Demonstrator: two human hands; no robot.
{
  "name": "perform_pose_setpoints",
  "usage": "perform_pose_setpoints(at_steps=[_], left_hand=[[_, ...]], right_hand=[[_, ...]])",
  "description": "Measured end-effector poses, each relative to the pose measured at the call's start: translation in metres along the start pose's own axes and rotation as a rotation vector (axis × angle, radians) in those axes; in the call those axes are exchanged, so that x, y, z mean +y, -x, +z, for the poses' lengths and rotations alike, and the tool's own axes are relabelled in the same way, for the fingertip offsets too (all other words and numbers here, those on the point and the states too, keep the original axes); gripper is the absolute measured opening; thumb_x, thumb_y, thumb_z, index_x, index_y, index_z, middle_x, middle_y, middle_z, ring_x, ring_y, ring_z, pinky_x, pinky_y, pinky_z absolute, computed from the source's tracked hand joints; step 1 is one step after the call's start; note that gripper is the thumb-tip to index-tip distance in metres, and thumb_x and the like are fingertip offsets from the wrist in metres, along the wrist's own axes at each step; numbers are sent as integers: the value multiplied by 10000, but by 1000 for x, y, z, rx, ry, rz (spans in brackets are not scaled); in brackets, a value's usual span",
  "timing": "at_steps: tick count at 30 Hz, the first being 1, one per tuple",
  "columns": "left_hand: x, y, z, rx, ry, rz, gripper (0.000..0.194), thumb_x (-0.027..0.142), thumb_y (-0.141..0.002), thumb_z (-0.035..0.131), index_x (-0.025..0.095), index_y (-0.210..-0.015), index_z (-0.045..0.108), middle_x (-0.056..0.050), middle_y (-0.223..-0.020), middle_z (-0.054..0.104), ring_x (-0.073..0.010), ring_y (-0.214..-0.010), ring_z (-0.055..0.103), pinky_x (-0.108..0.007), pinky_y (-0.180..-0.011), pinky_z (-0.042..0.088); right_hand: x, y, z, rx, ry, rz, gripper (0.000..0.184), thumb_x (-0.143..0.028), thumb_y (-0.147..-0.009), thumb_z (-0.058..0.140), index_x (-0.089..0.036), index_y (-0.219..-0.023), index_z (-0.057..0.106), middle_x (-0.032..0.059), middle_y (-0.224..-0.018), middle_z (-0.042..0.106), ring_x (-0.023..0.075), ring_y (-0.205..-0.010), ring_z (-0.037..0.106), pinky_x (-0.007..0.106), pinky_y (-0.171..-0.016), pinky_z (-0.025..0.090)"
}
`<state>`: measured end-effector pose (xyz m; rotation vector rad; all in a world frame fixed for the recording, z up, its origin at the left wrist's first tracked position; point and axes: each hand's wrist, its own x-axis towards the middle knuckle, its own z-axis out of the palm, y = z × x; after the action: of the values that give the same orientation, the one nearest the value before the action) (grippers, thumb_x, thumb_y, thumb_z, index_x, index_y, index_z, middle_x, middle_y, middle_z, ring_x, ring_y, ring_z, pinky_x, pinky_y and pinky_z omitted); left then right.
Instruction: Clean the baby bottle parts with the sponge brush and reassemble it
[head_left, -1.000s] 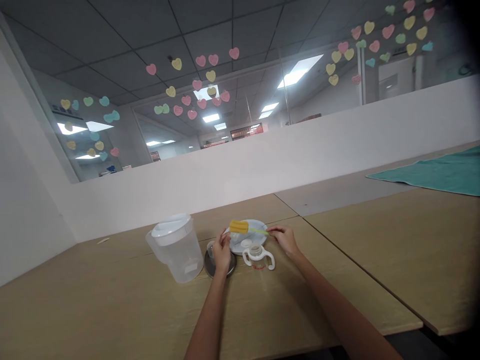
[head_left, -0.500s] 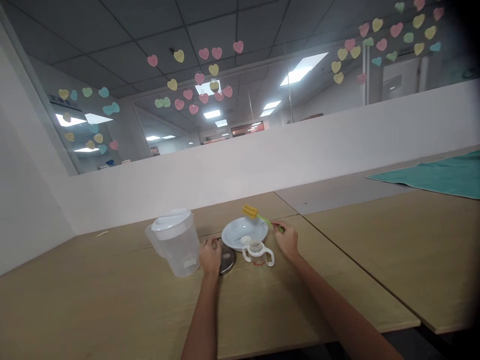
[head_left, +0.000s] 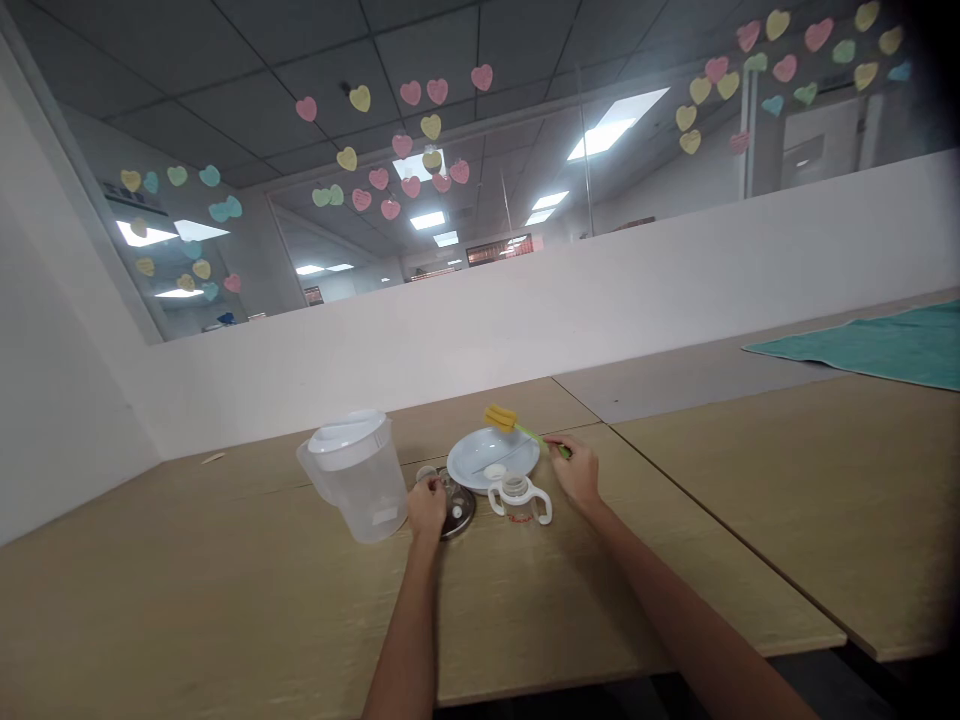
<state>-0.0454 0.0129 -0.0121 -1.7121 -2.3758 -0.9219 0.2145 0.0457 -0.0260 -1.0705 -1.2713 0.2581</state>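
My right hand (head_left: 576,472) is closed around the green handle of a bottle brush (head_left: 501,418), whose yellow sponge head is held over the far side of a white bowl (head_left: 461,460). A white piece and a thin rod lie in the bowl. In front of it stands a clear baby bottle (head_left: 517,500), uncapped, with two white side handles. My left hand (head_left: 427,508) is pinched over the left side of a round dark metal tray (head_left: 466,522). A small, pale, see-through round piece (head_left: 426,473) shows at its fingertips. On the tray lies a small white part (head_left: 457,512).
Left of my left hand stands a translucent pitcher (head_left: 367,490) with a white lid. A teal cloth (head_left: 885,340) lies at the far right of the wooden table (head_left: 262,600). Behind the table rises a white wall (head_left: 450,330) with glass above.
My left hand has shifted slightly, and a see-through round piece now shows at its fingertips. The small white part on the tray has come into view. The brush stays over the bowl.
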Motion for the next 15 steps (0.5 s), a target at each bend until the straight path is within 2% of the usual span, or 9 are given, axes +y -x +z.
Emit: perform_pose_setpoints(at_steps=[6, 10, 13, 15], left_hand=[[3, 3, -5, 64, -47, -28, 290, 263, -855, 409, 177, -996, 647, -121, -1011, 676, -236, -911, 628, -288, -719, 435], [5, 8, -7, 68, -68, -6, 246, 278, -808, 480, 179, -930, 669, -139, -961, 671, -276, -885, 623, -338, -727, 442], [12, 13, -10, 105, -48, 55, 266, 299, -825, 463, 185, -953, 666, -136, -1028, 647, -278, -1003, 578, -354, -831, 425], [22, 15, -14, 132, -12, 131, 319, 311, -872, 388, 206, -1036, 640, -106, -1119, 620, -244, -1107, 517, -338, -936, 375]], right_hand=[[0, -1, -1, 1, 1, 14, 281, -259, -735, 433, -191, -805, 697, 65, -885, 710, 204, -832, 626, 297, -764, 454], [-1, -1, -1, 1, 5, 21, 280, -265, -737, 438, -192, -809, 698, 64, -900, 711, 203, -843, 624, 296, -781, 452], [0, -1, -1, 0, 12, 20, 284, -269, -738, 437, -188, -806, 701, 64, -896, 711, 204, -834, 624, 297, -776, 450], [1, -1, -2, 2, 14, 26, 294, -277, -739, 436, -180, -811, 703, 69, -894, 711, 208, -829, 624, 298, -766, 448]])
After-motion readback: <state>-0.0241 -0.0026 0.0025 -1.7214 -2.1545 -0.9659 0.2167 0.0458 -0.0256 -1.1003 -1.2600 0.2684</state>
